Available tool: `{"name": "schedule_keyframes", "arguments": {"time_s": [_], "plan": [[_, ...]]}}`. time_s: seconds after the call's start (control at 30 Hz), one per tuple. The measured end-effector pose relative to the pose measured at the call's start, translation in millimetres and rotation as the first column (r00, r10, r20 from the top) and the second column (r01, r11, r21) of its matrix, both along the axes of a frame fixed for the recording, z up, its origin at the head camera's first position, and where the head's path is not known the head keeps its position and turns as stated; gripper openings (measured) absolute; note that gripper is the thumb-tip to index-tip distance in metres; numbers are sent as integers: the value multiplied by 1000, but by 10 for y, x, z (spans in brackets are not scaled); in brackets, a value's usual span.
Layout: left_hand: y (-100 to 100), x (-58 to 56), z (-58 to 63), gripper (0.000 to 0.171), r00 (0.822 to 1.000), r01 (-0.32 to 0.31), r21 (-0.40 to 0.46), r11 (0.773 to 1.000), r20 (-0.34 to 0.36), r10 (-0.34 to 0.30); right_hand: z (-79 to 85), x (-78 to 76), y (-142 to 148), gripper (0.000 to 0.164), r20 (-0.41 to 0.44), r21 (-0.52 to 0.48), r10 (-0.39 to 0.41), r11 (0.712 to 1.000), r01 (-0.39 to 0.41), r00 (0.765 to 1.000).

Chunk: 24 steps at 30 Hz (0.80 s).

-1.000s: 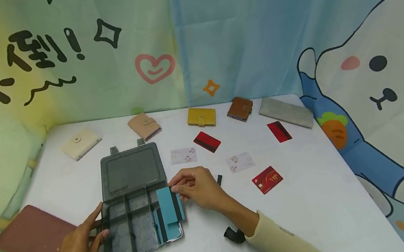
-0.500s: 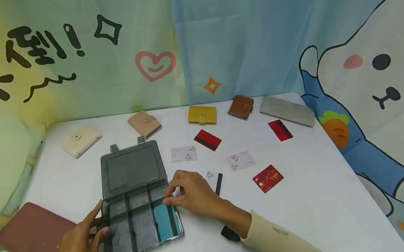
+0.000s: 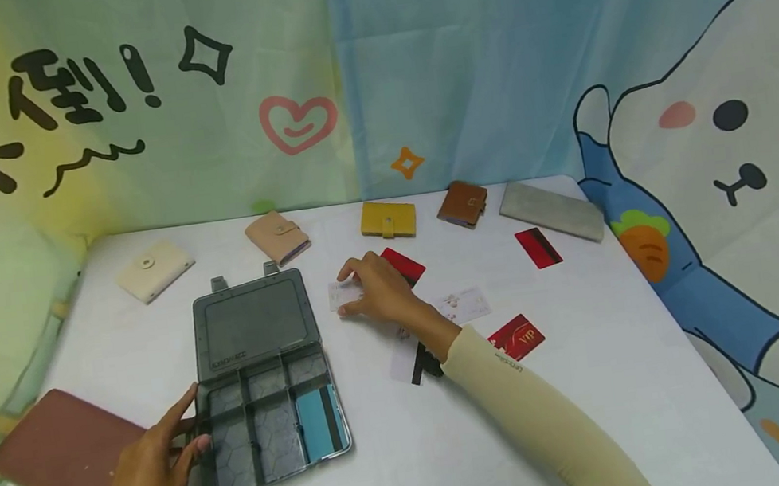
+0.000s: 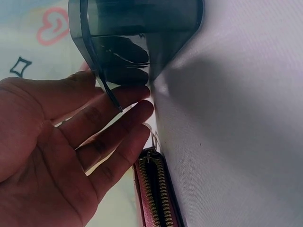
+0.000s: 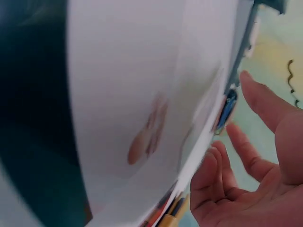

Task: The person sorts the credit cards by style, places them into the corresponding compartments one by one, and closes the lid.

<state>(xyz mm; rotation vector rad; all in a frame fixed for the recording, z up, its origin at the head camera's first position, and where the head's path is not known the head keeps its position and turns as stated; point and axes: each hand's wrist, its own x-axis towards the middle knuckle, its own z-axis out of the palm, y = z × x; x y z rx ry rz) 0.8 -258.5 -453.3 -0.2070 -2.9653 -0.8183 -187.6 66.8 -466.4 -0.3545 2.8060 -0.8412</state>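
Observation:
A grey see-through compartment box (image 3: 255, 326) lies with its lid laid back. My left hand (image 3: 145, 479) grips its left side, the thumb at the edge; in the left wrist view the left hand's fingers meet the box wall (image 4: 137, 21). Teal cards (image 3: 317, 428) with a black stripe lie in the box's front right compartment. My right hand (image 3: 381, 292) hovers with thumb and fingers spread over a white printed card (image 3: 339, 297), and nothing shows between them. A red card (image 3: 406, 263) is partly hidden behind the right hand. In the right wrist view the right hand's fingers (image 5: 248, 149) stand apart.
Another white card (image 3: 465, 305), a striped white card (image 3: 403, 358), a red VIP card (image 3: 519, 336) and a red striped card (image 3: 538, 248) lie rightward. Wallets, including a yellow one (image 3: 388, 219), line the back edge. A maroon zip case (image 3: 71, 456) lies left.
My right hand has let go of a teal card in the front right compartment and moved away, up and right to the white card. The left hand has stayed at the box.

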Motion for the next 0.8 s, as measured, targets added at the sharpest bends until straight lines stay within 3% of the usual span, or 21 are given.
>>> {"name": "schedule_keyframes", "arguments": {"time_s": [0.13,0.43,0.67,0.8], "plan": [[8,-3,7,76,1000,-4,2,1000,19,4,-37,-105,-39,49,34,60,-66,996,64,997],[7,-1,25,75,1000,-7,0,1000,25,7,-36,-152,-31,39,50,103,-78,992,73,996],[2,-1,12,75,1000,-7,4,1000,-16,7,59,-68,93,20,47,-51,-57,997,59,997],[0,2,4,75,999,-7,2,1000,-36,7,118,49,166,20,20,-205,-29,978,32,999]]}}
